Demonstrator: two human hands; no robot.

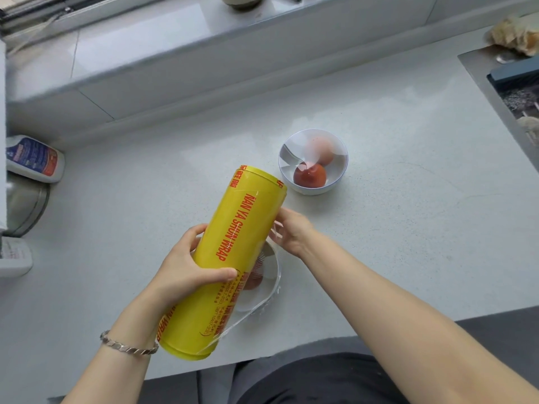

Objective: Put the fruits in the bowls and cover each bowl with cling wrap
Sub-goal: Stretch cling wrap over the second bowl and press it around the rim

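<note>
L hand (189,266) grips cling wrap roll (233,252) over near bowl (269,275); R hand (291,228) pinches film (275,231). Risk: uneven pull, so film bunches, sticks to itself, tears crooked, leaves rim gaps.

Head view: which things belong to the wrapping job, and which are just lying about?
Job: cling wrap roll, far bowl, red fruit, near bowl, left hand, right hand.
Lying about: bottle, glass lid, sink.
</note>
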